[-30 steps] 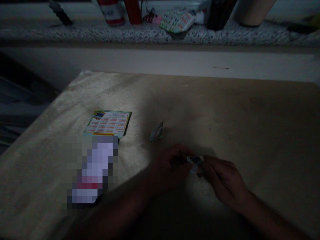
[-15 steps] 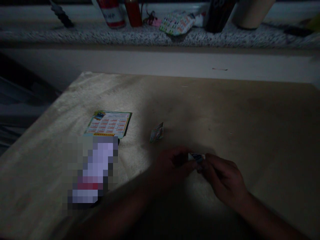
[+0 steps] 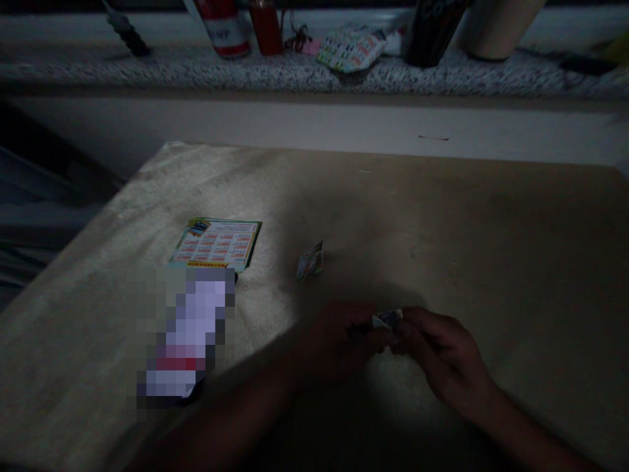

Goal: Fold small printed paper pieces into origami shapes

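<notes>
A small piece of folded printed paper (image 3: 387, 319) is pinched between my two hands, just above the table. My left hand (image 3: 339, 341) grips its left side, with thumb and fingers closed on it. On the right edge, my right hand (image 3: 442, 354) holds it between thumb and fingertips. The fingers cover much of the paper. Beyond my left hand, a second small folded piece of paper (image 3: 310, 261) lies on the tablecloth, diamond-shaped with pointed ends.
Left on the cloth-covered table (image 3: 236, 177) lie printed sheets (image 3: 216, 242) with a calendar-like grid, and a blurred-out phone-like object (image 3: 189, 334). A granite sill (image 3: 275, 73) behind carries a red-and-white can (image 3: 226, 29), a red bottle (image 3: 266, 26), a crumpled wrapper (image 3: 351, 49) and a dark cup (image 3: 435, 33).
The view has shifted slightly. Both hands still pinch the paper, which is now tilted a little differently, with my fingers slightly lower in view.
</notes>
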`<state>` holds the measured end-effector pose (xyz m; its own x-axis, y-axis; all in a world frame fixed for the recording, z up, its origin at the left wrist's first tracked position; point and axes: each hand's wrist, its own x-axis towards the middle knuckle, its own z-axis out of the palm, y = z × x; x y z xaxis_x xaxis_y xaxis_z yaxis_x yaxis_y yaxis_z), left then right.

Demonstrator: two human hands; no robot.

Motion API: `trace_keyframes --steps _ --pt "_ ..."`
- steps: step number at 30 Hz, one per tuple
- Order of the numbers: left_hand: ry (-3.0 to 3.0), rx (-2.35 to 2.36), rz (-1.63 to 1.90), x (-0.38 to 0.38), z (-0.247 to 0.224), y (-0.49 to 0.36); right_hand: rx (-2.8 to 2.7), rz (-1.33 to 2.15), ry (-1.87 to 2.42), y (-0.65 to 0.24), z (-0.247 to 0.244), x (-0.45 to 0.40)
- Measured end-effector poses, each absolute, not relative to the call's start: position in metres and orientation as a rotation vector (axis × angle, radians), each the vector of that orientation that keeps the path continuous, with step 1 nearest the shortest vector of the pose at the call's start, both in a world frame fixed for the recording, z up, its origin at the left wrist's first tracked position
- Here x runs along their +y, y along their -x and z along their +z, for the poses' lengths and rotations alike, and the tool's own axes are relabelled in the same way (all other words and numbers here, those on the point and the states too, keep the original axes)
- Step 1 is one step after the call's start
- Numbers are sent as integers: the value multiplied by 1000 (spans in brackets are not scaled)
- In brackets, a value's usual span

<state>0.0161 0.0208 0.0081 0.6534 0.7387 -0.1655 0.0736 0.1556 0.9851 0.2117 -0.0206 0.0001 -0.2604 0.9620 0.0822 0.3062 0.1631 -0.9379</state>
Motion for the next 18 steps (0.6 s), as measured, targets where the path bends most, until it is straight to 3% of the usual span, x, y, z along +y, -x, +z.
trace_keyframes --steps 11,18 --pt "-1556 606 553 30 10 -10 -1469 1400 1249 -209 -4 -24" --pt "-1581 651 634 28 2 -12 -1551 1239 1249 -206 -5 -20"
